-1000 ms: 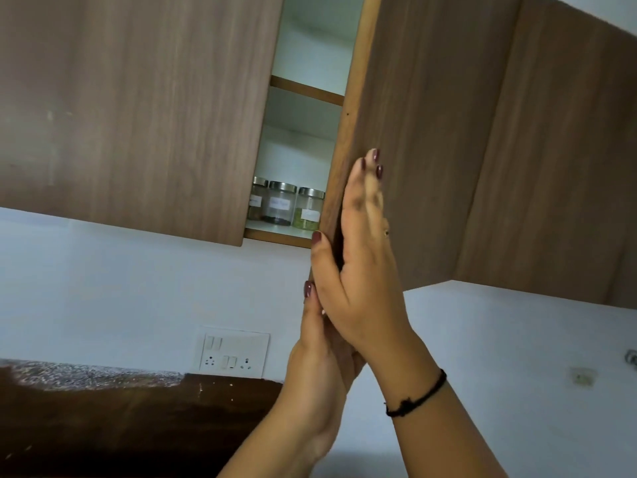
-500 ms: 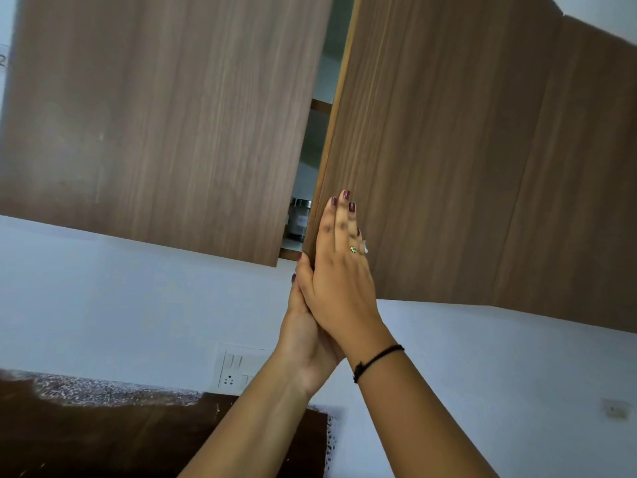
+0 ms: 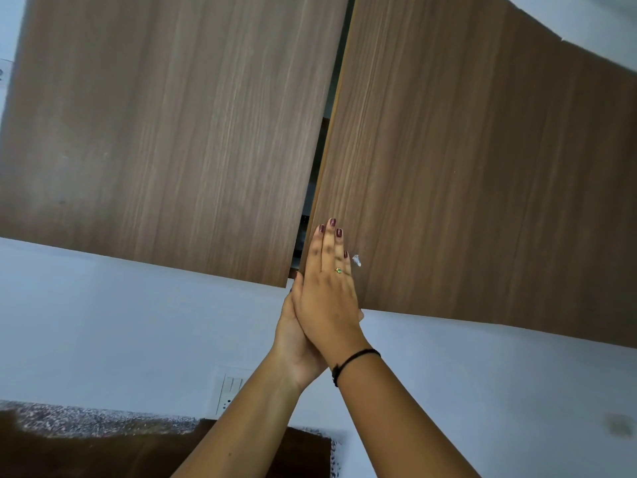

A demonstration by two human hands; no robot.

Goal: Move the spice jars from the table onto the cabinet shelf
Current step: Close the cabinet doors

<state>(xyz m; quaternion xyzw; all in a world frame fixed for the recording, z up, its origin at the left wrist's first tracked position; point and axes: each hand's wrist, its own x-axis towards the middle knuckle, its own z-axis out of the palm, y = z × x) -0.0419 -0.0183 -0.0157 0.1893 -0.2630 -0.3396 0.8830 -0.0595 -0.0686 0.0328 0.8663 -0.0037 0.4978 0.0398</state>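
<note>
Above right hand (image 3: 327,288), narrow door gap (image 3: 323,132)

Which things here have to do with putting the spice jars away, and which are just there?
Part of the job: right cabinet door, nearly closed; right hand, flat against it; left hand, at its lower corner; left cabinet door.
Just there: switch plate on the wall; dark brown surface; black wristband.

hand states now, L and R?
Left hand: cannot tell, fingers mostly hidden.
Right hand: open, flat against the cabinet door.
</note>
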